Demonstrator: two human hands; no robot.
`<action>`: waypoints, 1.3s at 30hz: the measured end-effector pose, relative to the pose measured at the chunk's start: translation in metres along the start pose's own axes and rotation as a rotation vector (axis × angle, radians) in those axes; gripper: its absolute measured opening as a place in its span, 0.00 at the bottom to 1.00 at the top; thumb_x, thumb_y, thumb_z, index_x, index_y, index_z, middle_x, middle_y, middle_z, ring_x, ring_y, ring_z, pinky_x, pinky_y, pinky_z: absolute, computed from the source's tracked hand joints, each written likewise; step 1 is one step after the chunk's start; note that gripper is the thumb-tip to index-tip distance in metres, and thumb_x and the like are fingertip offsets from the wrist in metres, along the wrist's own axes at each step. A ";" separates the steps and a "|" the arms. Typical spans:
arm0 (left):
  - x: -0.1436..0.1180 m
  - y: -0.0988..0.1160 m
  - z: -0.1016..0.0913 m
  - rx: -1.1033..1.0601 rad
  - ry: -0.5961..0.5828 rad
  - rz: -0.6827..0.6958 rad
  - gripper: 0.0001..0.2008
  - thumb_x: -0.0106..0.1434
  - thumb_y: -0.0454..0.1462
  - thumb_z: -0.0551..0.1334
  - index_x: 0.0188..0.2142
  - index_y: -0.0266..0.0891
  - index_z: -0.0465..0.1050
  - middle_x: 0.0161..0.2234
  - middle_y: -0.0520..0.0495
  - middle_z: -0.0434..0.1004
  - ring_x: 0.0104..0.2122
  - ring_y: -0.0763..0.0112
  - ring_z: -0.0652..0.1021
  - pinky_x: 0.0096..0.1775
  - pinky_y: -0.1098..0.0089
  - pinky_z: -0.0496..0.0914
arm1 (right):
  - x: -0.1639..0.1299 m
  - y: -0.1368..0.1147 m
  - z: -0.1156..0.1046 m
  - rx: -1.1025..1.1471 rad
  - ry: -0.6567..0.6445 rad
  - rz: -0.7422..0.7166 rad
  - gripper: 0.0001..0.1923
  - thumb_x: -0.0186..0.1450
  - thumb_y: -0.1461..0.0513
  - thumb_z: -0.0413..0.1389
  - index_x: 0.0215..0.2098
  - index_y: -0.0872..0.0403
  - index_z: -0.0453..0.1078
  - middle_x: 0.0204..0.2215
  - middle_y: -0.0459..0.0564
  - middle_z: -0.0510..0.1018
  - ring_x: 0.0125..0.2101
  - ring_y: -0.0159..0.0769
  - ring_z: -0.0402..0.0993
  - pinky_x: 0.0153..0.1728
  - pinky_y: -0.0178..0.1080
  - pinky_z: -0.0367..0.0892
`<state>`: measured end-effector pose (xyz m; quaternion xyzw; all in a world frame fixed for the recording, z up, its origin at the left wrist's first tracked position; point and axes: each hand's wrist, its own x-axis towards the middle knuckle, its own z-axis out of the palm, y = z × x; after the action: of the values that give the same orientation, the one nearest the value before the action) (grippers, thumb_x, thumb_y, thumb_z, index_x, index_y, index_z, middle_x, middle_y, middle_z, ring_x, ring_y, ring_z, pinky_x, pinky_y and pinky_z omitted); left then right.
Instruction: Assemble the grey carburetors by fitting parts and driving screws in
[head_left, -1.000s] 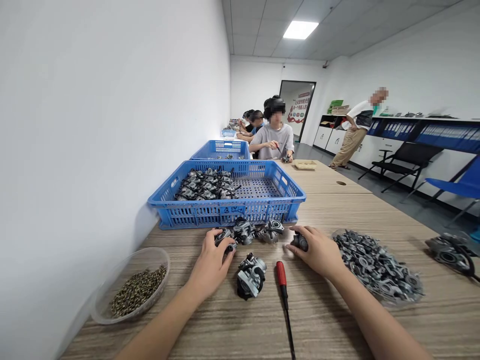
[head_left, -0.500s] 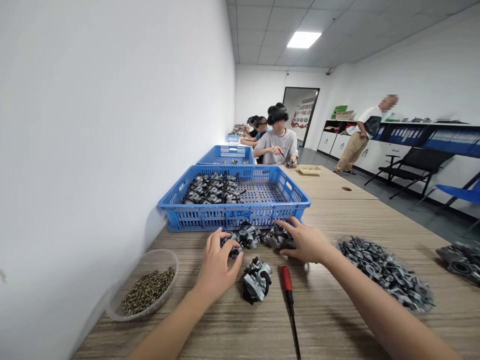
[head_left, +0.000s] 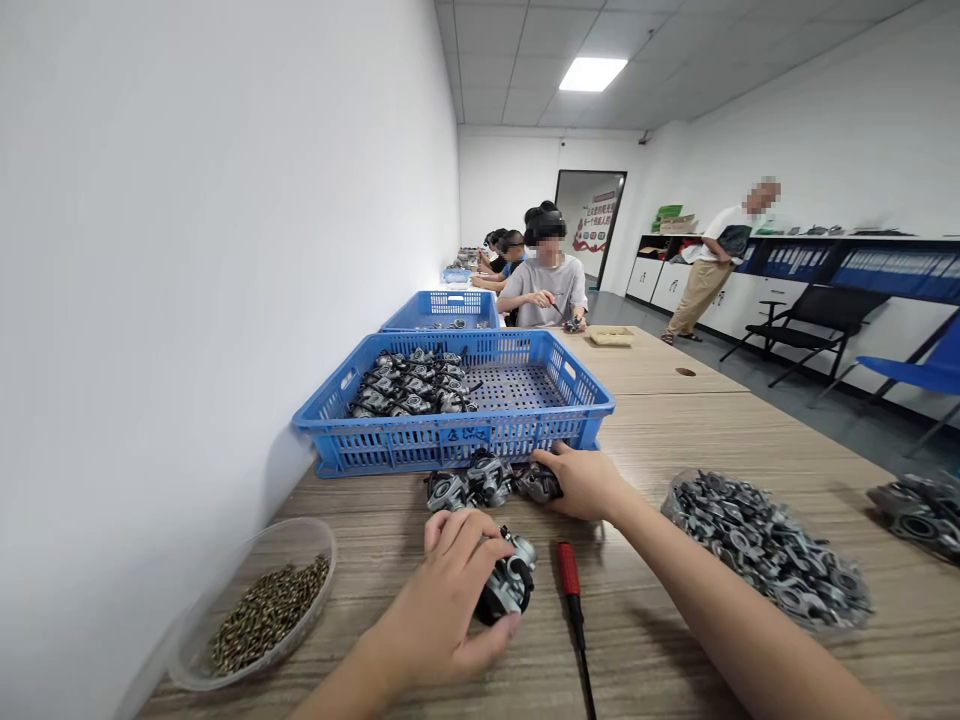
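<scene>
Curved left hand [head_left: 450, 590], knobbly metal part [head_left: 516, 574]

My left hand [head_left: 450, 590]: bare, slender fingers [head_left: 491, 552], thumb rounded at the tip. Left forearm [head_left: 360, 675] bare, only a short length in view. My right hand [head_left: 581, 483]: also bare. Right forearm [head_left: 705, 580] bare, slim, smooth-outlined, tapering toward the wrist. Nails too small to tell.

The table [head_left: 660, 440] is carrying a crate [head_left: 465, 425]; three carburetors [head_left: 490, 480] are sitting just before it, a fourth carburetor [head_left: 516, 575] is resting beside a screwdriver [head_left: 574, 607], a tub [head_left: 232, 580] is standing left, a dish [head_left: 670, 505] is standing right
</scene>
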<state>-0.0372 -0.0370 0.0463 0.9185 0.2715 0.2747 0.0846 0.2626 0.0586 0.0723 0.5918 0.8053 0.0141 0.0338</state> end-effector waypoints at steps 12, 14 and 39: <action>0.005 0.002 -0.004 0.039 -0.097 -0.056 0.22 0.72 0.42 0.68 0.63 0.46 0.69 0.58 0.40 0.75 0.59 0.46 0.73 0.65 0.42 0.55 | -0.005 0.017 -0.012 0.051 -0.048 -0.144 0.40 0.58 0.62 0.70 0.68 0.37 0.73 0.53 0.55 0.80 0.40 0.52 0.85 0.38 0.42 0.70; 0.005 0.002 -0.005 0.037 -0.098 -0.063 0.20 0.73 0.41 0.67 0.62 0.46 0.70 0.57 0.40 0.76 0.59 0.47 0.74 0.65 0.42 0.55 | -0.009 0.020 -0.016 0.080 -0.060 -0.154 0.41 0.56 0.64 0.70 0.67 0.37 0.73 0.54 0.54 0.79 0.41 0.50 0.85 0.38 0.41 0.70; -0.002 -0.007 0.015 0.165 -0.126 -0.123 0.43 0.67 0.67 0.68 0.69 0.46 0.65 0.64 0.38 0.75 0.67 0.41 0.71 0.73 0.30 0.49 | 0.164 0.009 -0.138 0.351 0.118 -0.125 0.37 0.61 0.63 0.71 0.67 0.55 0.69 0.56 0.58 0.84 0.54 0.53 0.81 0.60 0.51 0.76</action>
<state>-0.0332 -0.0318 0.0304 0.9194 0.3433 0.1874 0.0425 0.2126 0.2202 0.2043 0.5356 0.8311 -0.0941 -0.1164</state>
